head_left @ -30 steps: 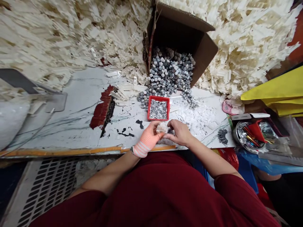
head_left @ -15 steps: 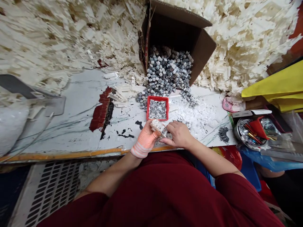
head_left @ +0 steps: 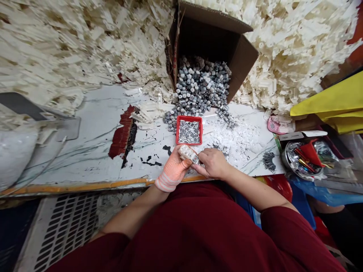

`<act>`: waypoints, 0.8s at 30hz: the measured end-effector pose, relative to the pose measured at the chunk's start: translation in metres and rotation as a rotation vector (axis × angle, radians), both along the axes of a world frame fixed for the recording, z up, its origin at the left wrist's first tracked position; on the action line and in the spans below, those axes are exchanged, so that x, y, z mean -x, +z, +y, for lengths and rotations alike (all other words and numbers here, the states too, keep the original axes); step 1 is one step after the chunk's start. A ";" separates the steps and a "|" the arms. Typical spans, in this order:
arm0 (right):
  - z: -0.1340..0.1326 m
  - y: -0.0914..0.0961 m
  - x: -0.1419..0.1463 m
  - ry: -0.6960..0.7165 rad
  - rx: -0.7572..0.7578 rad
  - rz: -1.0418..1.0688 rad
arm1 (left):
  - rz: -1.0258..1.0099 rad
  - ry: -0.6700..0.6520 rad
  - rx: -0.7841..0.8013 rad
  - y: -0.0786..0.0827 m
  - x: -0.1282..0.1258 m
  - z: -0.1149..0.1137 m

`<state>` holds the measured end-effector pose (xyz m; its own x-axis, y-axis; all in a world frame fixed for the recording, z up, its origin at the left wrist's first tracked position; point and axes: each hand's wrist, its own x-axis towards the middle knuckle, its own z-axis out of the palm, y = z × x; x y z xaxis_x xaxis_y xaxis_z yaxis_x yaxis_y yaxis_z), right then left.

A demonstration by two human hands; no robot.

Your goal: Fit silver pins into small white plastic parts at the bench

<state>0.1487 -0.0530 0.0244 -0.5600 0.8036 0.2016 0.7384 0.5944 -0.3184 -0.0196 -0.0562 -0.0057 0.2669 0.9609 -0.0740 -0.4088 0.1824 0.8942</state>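
Our gloved left hand point(head_left: 172, 170) grips the white plastic piece point(head_left: 188, 153); it looks light and stiff, best held by its edges. Our half-closed right hand point(head_left: 212, 163) is at its end; we cannot tell if it grips.

left hand point(head_left: 172, 170) curled, right hand point(head_left: 213, 163) beside it

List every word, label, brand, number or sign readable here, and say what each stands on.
Red print on the flap of the cardboard box: too small and blurred to read.
Markings on the white carton at the right: too small to read.
Markings on the pink packet: too blurred to read.
No word, brand or number can be read anywhere in this view.
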 end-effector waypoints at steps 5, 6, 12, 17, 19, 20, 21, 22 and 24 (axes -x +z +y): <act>0.006 0.011 0.000 -0.034 -0.045 0.051 | 0.250 0.046 -0.151 -0.006 0.007 0.005; 0.007 0.012 0.001 -0.033 -0.039 0.062 | 0.321 0.063 -0.173 -0.006 0.008 0.005; 0.008 0.001 0.011 -0.084 0.060 0.165 | 0.346 0.080 -0.096 -0.006 0.005 0.004; 0.004 -0.005 0.010 -0.167 -0.004 0.415 | 0.026 -0.010 0.097 -0.006 0.002 0.007; 0.002 -0.006 0.012 -0.153 -0.033 0.464 | -0.025 -0.044 0.138 -0.002 0.001 0.006; 0.001 -0.007 0.013 -0.143 -0.036 0.469 | -0.039 -0.052 0.149 0.000 0.001 0.006; 0.000 -0.008 0.015 -0.137 -0.038 0.471 | -0.048 -0.061 0.158 0.003 0.001 0.005; -0.001 -0.010 0.016 -0.141 -0.037 0.473 | -0.052 -0.070 0.169 0.006 0.001 0.003; -0.004 -0.014 0.021 -0.168 -0.036 0.492 | -0.046 -0.103 0.197 0.012 -0.001 -0.001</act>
